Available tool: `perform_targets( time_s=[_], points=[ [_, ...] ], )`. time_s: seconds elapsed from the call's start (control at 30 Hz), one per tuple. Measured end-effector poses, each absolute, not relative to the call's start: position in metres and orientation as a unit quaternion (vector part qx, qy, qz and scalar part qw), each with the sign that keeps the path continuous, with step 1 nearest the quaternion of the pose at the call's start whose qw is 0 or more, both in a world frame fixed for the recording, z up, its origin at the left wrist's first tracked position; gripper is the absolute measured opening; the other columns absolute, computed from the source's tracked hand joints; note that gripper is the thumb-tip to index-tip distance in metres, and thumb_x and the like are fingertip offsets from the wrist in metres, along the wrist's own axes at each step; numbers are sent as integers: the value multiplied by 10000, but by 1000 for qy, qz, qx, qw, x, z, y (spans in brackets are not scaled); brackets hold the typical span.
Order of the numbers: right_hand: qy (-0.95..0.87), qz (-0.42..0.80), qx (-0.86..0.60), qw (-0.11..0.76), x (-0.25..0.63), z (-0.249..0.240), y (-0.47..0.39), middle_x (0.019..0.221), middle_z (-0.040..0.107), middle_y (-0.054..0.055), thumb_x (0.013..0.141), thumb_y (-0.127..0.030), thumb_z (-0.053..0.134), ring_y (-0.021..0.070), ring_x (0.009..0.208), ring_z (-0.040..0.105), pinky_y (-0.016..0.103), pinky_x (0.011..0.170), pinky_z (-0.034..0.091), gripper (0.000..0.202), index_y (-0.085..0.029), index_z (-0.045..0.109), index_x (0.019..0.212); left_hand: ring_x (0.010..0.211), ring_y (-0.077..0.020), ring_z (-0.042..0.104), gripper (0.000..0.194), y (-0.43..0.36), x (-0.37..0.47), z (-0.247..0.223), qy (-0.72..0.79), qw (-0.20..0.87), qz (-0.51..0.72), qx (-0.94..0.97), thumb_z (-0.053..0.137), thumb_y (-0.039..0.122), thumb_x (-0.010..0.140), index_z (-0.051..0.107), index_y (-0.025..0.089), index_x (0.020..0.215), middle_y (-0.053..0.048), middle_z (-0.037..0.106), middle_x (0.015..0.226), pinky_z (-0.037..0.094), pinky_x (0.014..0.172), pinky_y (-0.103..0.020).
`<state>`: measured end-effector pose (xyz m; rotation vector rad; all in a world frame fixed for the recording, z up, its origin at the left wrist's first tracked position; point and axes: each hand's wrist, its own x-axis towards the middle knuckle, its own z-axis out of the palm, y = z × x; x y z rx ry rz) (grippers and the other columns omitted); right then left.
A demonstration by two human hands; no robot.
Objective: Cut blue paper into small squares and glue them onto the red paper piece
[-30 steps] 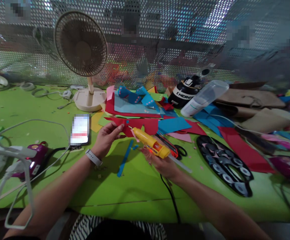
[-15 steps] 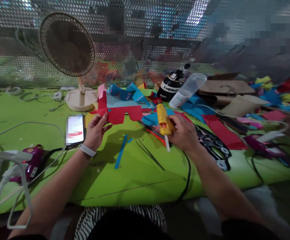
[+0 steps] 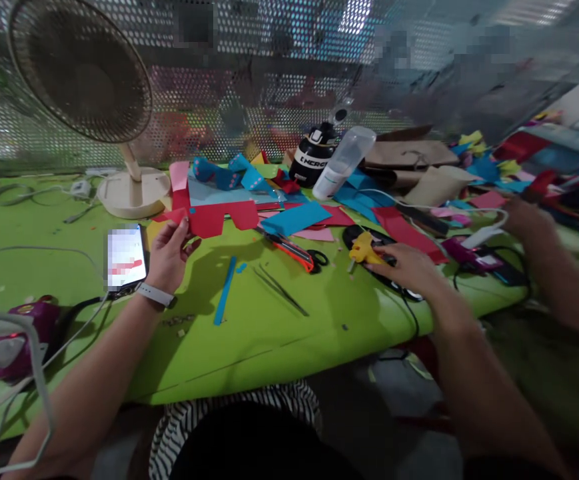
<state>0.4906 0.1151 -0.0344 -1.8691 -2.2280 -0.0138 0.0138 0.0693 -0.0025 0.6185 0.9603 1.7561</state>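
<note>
Hands apart, my left hand [image 3: 170,248] pinches red paper [image 3: 214,220]; my right hand [image 3: 409,265] grips a yellow glue gun [image 3: 363,249]; a black bottle [image 3: 310,161] reads "ENERG".

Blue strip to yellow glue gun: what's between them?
Head view, from the blue strip to the glue gun: small blue scraps, tweezers, then an orange-and-black tool and black scissors.

Includes a beige fan [image 3: 84,73] at the back left, a lit phone [image 3: 126,257] lying in front of it, a purple socket block [image 3: 42,320] on the near left, and, before a perforated screen [image 3: 249,67], a white-banded black bottle [image 3: 309,160] just beside a clear bottle [image 3: 346,157].
</note>
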Motion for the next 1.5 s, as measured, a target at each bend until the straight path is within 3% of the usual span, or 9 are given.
perform_targets(
  time_s=[0.1, 0.3, 0.67, 0.8, 0.93, 1.07, 1.27, 1.4, 1.5],
  points=[
    [-756, -37, -648, 86, 477, -19, 108, 1060, 707, 185, 781, -492, 608, 404, 1004, 642, 528, 847, 492, 400, -171, 700, 1000, 680, -82, 675, 372, 70, 12, -4, 390, 502, 728, 257, 899, 309, 567, 573, 213, 719, 57, 711, 753, 545, 632, -192],
    [-794, 19, -572, 203, 401, -1, 96, 1035, 707, 136, 876, -425, 526, 282, 955, 654, 407, 845, 496, 328, -166, 689, 995, 677, -79, 674, 331, 70, 11, -4, 379, 505, 734, 251, 890, 279, 591, 593, 216, 724, 61, 716, 757, 541, 616, -193],
    [-898, 127, -416, 61, 304, -8, 48, 785, 674, 43, 855, -405, 646, 188, 700, 627, 278, 584, 426, 224, -211, 578, 764, 678, -86, 674, 290, 71, 9, -3, 403, 483, 732, 261, 862, 317, 638, 602, 232, 734, 50, 714, 772, 538, 625, -196],
    [-825, 237, -498, 124, 310, -15, 48, 693, 659, 21, 900, -351, 551, 166, 558, 606, 270, 491, 425, 148, -210, 582, 864, 668, -85, 667, 314, 70, 8, -4, 401, 486, 735, 252, 869, 317, 625, 584, 226, 719, 55, 703, 750, 532, 624, -198],
    [-699, 473, -481, 239, 319, -8, 51, 639, 621, -36, 850, -396, 596, 133, 498, 592, 266, 490, 499, 353, -201, 589, 1144, 678, -84, 670, 338, 69, 10, -5, 397, 496, 732, 246, 871, 320, 618, 564, 217, 714, 60, 701, 755, 537, 643, -211],
    [-606, 570, -431, 350, 323, -1, 55, 741, 669, 6, 712, -372, 747, 138, 624, 643, 288, 593, 561, 348, -195, 697, 1008, 673, -86, 671, 341, 68, 12, -7, 395, 498, 730, 252, 876, 335, 608, 584, 217, 739, 53, 706, 757, 541, 632, -208],
    [-647, 481, -444, 390, 303, -5, 62, 536, 598, -5, 799, -507, 673, 118, 403, 513, 256, 362, 443, 343, -180, 749, 864, 700, -93, 678, 278, 67, 12, -9, 395, 493, 727, 267, 851, 321, 654, 602, 223, 732, 43, 710, 781, 544, 632, -208],
    [-770, 325, -444, 323, 294, -1, 69, 621, 697, 44, 760, -437, 693, 168, 529, 622, 289, 488, 519, 258, -188, 743, 717, 693, -94, 677, 285, 68, 11, -8, 392, 495, 727, 271, 856, 323, 650, 601, 221, 727, 45, 706, 777, 548, 631, -212],
    [-804, 354, -423, 224, 296, 5, 77, 630, 726, 26, 762, -399, 689, 195, 587, 681, 297, 544, 548, 194, -213, 739, 732, 695, -97, 677, 293, 68, 12, -7, 400, 492, 721, 280, 854, 342, 652, 601, 220, 735, 43, 704, 783, 549, 630, -212]
  ],
)
